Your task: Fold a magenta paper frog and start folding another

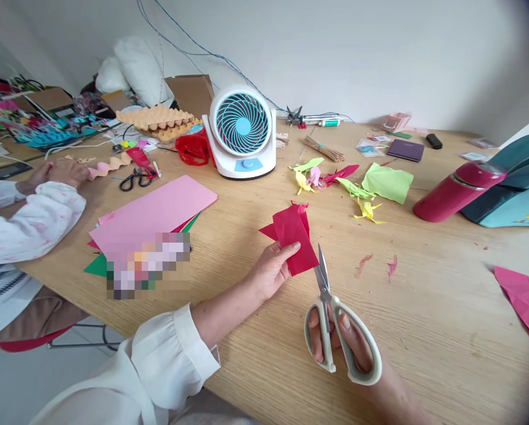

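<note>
Red paper (296, 241) is held near scissors (324, 289), fan lettering (243, 126) unreadable.

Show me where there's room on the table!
Between the scissors and the creased red paper at right, it's bare except red smudges; bare too between the pink paper and left hand. Crowded around the origami figures and egg trays.

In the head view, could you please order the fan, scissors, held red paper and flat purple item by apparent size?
1. Fan and scissors, unranked: the fan looks broader, the scissors longer but nearer the camera.
2. Held red paper.
3. Flat purple item.
</note>
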The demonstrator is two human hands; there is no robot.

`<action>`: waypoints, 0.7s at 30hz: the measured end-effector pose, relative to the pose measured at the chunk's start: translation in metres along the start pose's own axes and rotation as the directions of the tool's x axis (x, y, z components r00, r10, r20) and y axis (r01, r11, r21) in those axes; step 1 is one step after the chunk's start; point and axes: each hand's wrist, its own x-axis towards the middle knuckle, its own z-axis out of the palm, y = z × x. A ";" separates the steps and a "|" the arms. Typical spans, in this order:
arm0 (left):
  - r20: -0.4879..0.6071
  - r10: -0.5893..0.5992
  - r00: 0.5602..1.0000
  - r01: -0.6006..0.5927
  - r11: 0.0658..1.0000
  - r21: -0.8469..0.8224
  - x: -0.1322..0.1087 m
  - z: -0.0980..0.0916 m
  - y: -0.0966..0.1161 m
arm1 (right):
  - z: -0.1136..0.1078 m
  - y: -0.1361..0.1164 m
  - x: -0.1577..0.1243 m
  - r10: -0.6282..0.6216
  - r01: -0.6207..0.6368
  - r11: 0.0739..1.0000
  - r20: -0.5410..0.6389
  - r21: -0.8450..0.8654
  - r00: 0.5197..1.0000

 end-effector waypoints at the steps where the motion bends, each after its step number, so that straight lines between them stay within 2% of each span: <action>1: -0.004 -0.003 1.000 0.003 1.000 0.003 0.000 0.000 0.000 | 0.001 -0.001 0.000 -0.003 0.003 1.000 0.019 -0.014 1.000; 6: -0.016 -0.011 1.000 0.011 1.000 0.005 0.001 0.001 0.000 | 0.004 -0.008 0.000 0.009 -0.009 0.996 0.003 -0.088 1.000; 15: -0.024 0.003 1.000 -0.002 0.999 0.052 0.000 0.001 0.004 | 0.009 -0.009 0.002 -0.009 0.009 0.999 -0.004 0.036 1.000; 21: -0.022 0.022 1.000 -0.020 0.998 0.062 0.001 0.001 0.006 | 0.011 -0.013 0.002 -0.008 0.008 1.000 0.005 0.028 1.000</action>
